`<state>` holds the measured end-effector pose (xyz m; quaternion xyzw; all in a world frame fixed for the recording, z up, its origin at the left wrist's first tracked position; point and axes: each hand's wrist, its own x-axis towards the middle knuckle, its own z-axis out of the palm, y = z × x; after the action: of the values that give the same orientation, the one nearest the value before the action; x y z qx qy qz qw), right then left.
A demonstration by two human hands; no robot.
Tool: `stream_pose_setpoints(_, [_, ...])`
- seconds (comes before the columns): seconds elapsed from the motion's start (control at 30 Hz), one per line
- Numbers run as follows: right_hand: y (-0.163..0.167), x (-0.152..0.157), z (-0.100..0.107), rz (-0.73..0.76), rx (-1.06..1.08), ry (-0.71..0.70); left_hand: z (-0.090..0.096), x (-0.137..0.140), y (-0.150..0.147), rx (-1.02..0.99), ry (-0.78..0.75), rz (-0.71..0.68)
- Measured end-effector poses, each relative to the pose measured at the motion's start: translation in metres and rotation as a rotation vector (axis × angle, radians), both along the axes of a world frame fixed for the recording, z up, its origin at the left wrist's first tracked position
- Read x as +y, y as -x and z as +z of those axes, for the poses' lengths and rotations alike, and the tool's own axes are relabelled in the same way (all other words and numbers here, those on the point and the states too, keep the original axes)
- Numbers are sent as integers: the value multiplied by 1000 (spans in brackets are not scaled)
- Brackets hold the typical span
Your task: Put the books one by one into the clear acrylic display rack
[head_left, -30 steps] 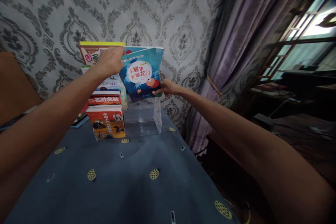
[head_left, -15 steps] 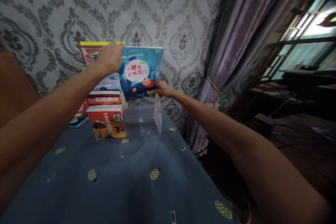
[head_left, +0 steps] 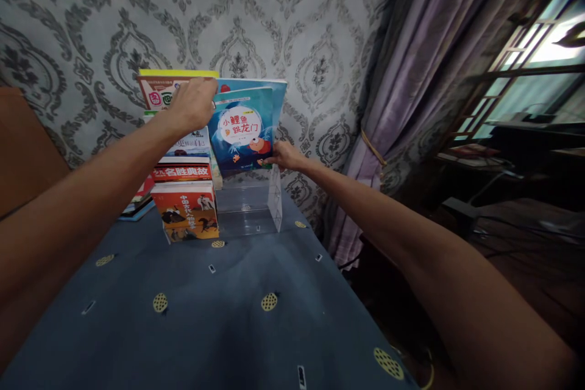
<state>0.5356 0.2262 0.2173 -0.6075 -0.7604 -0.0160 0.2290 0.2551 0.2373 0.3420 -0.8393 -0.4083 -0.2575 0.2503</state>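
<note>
My two hands are at a blue picture book (head_left: pixel 240 128), which leans back near the top of a clear rack (head_left: pixel 275 201). Taking the book as a clock face, my right hand (head_left: pixel 287 156) is at 4 o'clock, thumb and fingers pinching the edge. My left hand (head_left: pixel 194 103) is at 10 o'clock, curled by the upper corner; I cannot tell whether it grips. A larger back book (head_left: pixel 280 97) shows behind, at 2 o'clock. At 7 o'clock an orange book (head_left: pixel 196 210) fronts the neighbouring row; the blue-clothed counter (head_left: pixel 219 304) spreads at 6. Over the last second the book has shifted slightly toward 9 o'clock and straightened. To my judgement it now lines up better with its row, though whether its lower edge is seated is unclear.
</note>
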Motion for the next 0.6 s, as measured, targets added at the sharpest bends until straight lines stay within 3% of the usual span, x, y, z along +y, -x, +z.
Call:
stream_pose_setpoints(0.17, [2, -3, -7, -30, -51, -34, -9, 2, -3, 43, -27, 25])
stream_pose_setpoints(0.33, [1, -7, 0, -24, -9, -52, -13, 0, -8, 36, -1, 11])
stream_pose_setpoints(0.47, [-1, -13, 7, 0, 170, -64, -21, 3, -16, 78, -14, 6])
stream_pose_setpoints(0.6, [1, -17, 3, 50, 360, 21, -22, 12, -16, 138, -22, -3])
